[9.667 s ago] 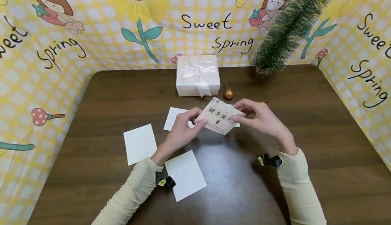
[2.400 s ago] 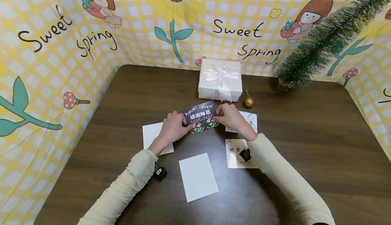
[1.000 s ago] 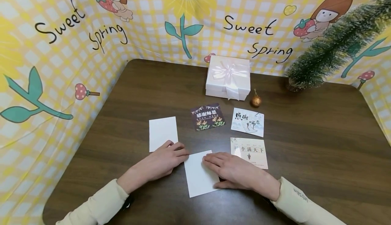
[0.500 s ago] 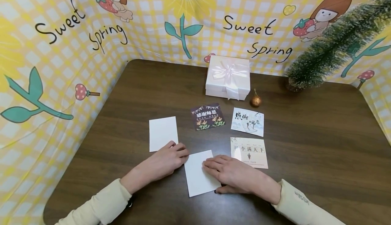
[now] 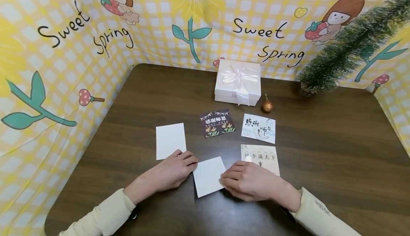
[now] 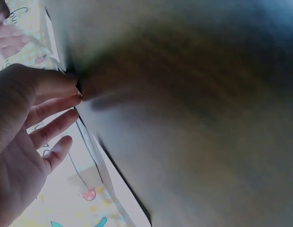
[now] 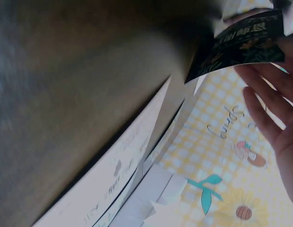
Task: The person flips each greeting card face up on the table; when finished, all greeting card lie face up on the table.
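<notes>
White-backed card (image 5: 209, 177) at the near part of the desk (image 5: 153, 213), its right edge pinched by the grip of the right hand (image 5: 253, 182).
The dark underside bears pale characters and orange flowers. The left hand (image 5: 169, 171) meets the far left corner; whether its grip pinches there cannot be told. Farther off lie a blank card (image 5: 171, 140), a purple card (image 5: 217, 123) and a blue-tinted card (image 5: 258, 128); the right hand partly covers a cream card (image 5: 270, 163).
</notes>
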The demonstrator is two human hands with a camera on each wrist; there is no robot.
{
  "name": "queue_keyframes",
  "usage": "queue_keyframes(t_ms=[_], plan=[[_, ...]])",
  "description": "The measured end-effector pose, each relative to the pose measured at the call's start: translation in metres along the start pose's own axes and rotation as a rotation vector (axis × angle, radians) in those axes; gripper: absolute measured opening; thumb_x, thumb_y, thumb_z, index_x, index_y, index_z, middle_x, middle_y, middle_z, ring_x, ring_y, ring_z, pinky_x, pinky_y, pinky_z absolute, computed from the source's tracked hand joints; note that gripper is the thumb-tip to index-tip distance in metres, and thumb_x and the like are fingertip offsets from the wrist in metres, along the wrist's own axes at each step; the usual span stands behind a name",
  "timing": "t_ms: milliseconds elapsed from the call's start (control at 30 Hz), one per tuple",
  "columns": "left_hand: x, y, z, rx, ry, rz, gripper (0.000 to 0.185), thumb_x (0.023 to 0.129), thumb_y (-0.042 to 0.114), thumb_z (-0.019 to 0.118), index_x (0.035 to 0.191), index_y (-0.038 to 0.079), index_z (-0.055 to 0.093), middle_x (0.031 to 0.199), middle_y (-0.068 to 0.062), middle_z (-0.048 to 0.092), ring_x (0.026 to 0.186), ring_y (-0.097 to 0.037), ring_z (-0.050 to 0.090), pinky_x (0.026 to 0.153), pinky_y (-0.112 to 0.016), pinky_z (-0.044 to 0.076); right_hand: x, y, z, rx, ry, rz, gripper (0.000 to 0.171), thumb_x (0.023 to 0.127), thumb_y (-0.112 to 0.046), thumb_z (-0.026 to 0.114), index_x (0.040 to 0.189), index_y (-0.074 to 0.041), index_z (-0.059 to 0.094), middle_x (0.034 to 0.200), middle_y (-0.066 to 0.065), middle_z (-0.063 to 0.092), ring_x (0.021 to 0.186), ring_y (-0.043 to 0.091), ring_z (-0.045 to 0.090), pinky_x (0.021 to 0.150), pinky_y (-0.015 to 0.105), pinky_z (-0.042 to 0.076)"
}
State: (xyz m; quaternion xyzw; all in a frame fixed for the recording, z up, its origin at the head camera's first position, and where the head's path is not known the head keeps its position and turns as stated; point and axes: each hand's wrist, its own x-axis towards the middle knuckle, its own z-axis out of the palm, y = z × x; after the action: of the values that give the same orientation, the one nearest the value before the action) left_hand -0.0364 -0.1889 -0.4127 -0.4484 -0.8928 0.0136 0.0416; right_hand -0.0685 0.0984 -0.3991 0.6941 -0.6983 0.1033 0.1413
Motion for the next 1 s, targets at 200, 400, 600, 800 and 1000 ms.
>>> queue_keyframes(t_ms=[200,400,600,800,1000], plan=[[0.002,0.002,0.000,-0.059,0.063,-0.023,0.023,0.086,0.029,0.070,0.102,0.013,0.065,0.102,0.002,0.064,0.097,-0.018,0.055,0.078,-0.034,0.042,0.003,0.007,-0.001,-0.071,0.133,0.033,0.032,0.103,-0.015,0.036,0.104,-0.008,0.067,0.098,-0.002,0.073,0.089,0.010,0.068,0.083,0.027,0.052],[0.009,-0.001,0.002,-0.198,0.278,-0.051,0.014,0.082,0.012,0.069,0.096,0.012,0.067,0.089,0.004,0.063,0.083,-0.015,0.056,0.071,-0.030,0.041,0.006,0.020,0.002,0.010,0.210,0.134,0.027,0.102,-0.014,0.040,0.103,-0.007,0.066,0.094,-0.002,0.073,0.084,0.011,0.068,0.076,0.028,0.052],[0.018,-0.004,-0.001,-0.318,0.396,-0.114,0.005,0.086,0.013,0.071,0.083,0.013,0.068,0.078,0.006,0.062,0.072,-0.010,0.054,0.064,-0.028,0.039,0.009,0.030,0.003,0.219,0.289,0.340,0.023,0.101,-0.023,0.052,0.107,-0.006,0.067,0.094,0.000,0.072,0.078,0.012,0.066,0.072,0.030,0.052],[0.024,-0.007,-0.005,-0.431,0.401,-0.208,0.008,0.084,0.012,0.075,0.079,0.011,0.069,0.075,0.007,0.061,0.067,-0.008,0.049,0.064,-0.027,0.040,0.010,0.032,0.003,0.454,0.280,0.598,0.033,0.097,-0.028,0.062,0.124,-0.010,0.057,0.110,0.005,0.070,0.089,0.015,0.068,0.074,0.036,0.055],[0.028,-0.007,-0.011,-0.502,0.415,-0.251,0.008,0.086,0.010,0.073,0.079,0.011,0.069,0.078,0.005,0.062,0.064,-0.015,0.053,0.065,-0.028,0.043,0.011,0.034,0.008,0.534,0.344,0.642,0.013,0.085,-0.006,0.072,0.090,-0.011,0.061,0.086,-0.002,0.069,0.077,0.012,0.064,0.067,0.035,0.054]])
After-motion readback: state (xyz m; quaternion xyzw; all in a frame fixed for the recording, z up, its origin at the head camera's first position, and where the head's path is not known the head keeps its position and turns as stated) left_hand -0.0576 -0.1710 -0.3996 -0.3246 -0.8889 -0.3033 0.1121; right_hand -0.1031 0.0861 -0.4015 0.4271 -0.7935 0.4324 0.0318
